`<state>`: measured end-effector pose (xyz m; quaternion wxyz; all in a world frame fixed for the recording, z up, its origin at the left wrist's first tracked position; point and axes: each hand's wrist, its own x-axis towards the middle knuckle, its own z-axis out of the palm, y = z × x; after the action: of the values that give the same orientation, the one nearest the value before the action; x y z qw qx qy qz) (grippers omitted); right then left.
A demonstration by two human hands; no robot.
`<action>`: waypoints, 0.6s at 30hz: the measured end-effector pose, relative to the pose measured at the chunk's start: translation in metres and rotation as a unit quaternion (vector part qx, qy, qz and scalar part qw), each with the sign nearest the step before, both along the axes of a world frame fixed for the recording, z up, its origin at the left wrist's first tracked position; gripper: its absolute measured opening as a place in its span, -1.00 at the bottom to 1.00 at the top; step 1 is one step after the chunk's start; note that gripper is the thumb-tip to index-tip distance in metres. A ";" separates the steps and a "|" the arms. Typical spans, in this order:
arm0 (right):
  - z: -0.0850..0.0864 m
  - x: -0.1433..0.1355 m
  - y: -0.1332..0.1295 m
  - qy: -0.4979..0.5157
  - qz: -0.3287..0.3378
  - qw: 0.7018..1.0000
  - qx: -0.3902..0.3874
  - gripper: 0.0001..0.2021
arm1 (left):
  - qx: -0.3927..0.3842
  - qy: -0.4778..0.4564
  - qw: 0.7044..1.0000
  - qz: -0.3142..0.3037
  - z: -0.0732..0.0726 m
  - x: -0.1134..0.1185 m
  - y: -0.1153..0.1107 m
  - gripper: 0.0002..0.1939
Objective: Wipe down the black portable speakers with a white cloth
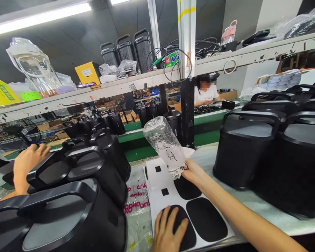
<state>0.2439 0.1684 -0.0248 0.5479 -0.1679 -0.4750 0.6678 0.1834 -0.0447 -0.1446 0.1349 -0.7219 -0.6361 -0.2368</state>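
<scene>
My left hand (pixel 170 229) lies palm down with its fingers spread on a white sheet (pixel 157 189) of black rounded stickers (pixel 206 219). Small black squares also show on this sheet. In my right hand (pixel 192 170) is a clear plastic bottle (pixel 164 141) with dark handwriting on its side. It is tilted, base up and to the left, and a pale cloth (pixel 177 170) is bunched at its lower end, by my fingers. The grip itself is partly hidden behind the bottle and cloth.
Black speakers with handles (pixel 76 213) crowd the left, and more (pixel 243 150) stand at right. Another person's hand (pixel 30 162) is among the left ones. Across the green conveyor (pixel 133 148) sits a person (pixel 206 91). A shelf (pixel 112 85) with a yellow box (pixel 87 72) runs overhead.
</scene>
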 end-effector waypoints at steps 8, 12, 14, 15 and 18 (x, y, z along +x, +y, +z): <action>0.071 0.042 0.028 -0.150 -0.144 0.954 0.216 -0.84 | -0.005 0.027 0.998 0.059 -0.034 -0.026 -0.005 -0.26; 0.111 0.059 0.037 -0.452 -0.215 0.690 0.523 -0.52 | -0.010 0.000 0.998 0.060 -0.035 -0.023 -0.004 -0.06; 0.111 0.060 0.045 -0.554 -0.232 0.550 0.581 -0.51 | -0.013 -0.012 0.998 0.066 -0.031 -0.024 -0.002 -0.09; 0.107 0.060 0.049 -0.573 -0.236 0.533 0.576 -0.54 | -0.013 -0.019 0.997 0.071 -0.028 -0.024 -0.001 -0.13; 0.090 0.060 0.065 -0.616 -0.276 0.510 0.533 -0.61 | -0.003 -0.033 0.996 0.079 -0.025 -0.027 0.004 -0.23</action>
<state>0.3039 0.2332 0.0651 0.2604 -0.3359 -0.8896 -0.1676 0.1567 -0.0410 -0.1697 0.1298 -0.6617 -0.6957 -0.2475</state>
